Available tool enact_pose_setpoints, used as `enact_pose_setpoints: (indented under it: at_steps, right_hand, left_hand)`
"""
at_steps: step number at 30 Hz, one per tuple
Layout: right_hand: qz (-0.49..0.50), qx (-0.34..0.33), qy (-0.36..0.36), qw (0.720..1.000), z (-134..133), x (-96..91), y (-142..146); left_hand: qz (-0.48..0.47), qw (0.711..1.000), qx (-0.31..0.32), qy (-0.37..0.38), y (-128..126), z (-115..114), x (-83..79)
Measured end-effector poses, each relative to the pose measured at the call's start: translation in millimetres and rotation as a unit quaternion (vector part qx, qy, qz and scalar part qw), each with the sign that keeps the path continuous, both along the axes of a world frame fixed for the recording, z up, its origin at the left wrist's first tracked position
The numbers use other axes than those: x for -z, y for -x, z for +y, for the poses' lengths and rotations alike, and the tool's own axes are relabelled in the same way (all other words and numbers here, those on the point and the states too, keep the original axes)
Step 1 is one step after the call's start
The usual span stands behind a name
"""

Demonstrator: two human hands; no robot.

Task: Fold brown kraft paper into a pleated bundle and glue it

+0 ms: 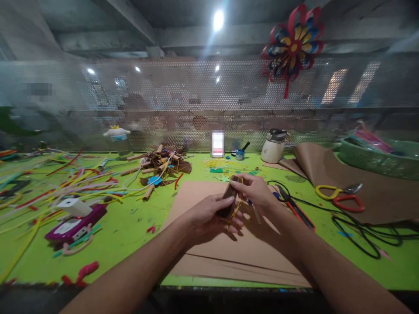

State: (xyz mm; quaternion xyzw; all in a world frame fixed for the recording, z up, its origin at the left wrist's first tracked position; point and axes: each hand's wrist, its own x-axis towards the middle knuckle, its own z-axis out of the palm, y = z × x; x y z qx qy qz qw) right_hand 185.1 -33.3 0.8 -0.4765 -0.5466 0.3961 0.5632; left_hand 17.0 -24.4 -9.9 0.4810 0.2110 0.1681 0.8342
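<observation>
My left hand point(209, 216) is closed around a dark brown piece point(228, 196) that looks like a strip of bark or folded brown material; its thumb presses on the front face. Thin yellow string point(236, 210) hangs from the piece across the left fingers. At the upper end, my right hand point(253, 189) pinches the same piece between thumb and fingertips. Below the right palm a small pale, narrow object shows, too blurred to name. Both hands are above stacked brown cardboard sheets point(196, 196).
Twig-like brown rolls point(163, 159) lie heaped behind, with colourful pipe cleaners point(75, 187) spread left near a purple power strip point(77, 224). Right are a cutter knife point(299, 211), scissors point(348, 203), black cable point(360, 246), brown paper point(322, 174) and a green basket point(376, 157). A kettle point(273, 148) stands behind.
</observation>
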Motion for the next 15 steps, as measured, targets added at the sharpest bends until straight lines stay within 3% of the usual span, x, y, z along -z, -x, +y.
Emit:
enact_pose_setpoints:
  at_steps: [4, 8, 15]
  right_hand:
    - [-0.017, -0.018, -0.011, 1.000, 0, 3.7, 1]
    - [-0.036, -0.027, 0.019, 0.999, -2, 2.6, 2]
    - [-0.041, -0.022, 0.049, 0.998, -4, 2.4, 9]
  left_hand:
    - [-0.028, 1.000, 0.002, -0.003, 1, 3, 1.2]
    - [-0.048, 0.998, -0.050, -0.003, 1, 8, 1.1]
    - [0.006, 0.991, -0.119, -0.055, 1, 12, -1.7]
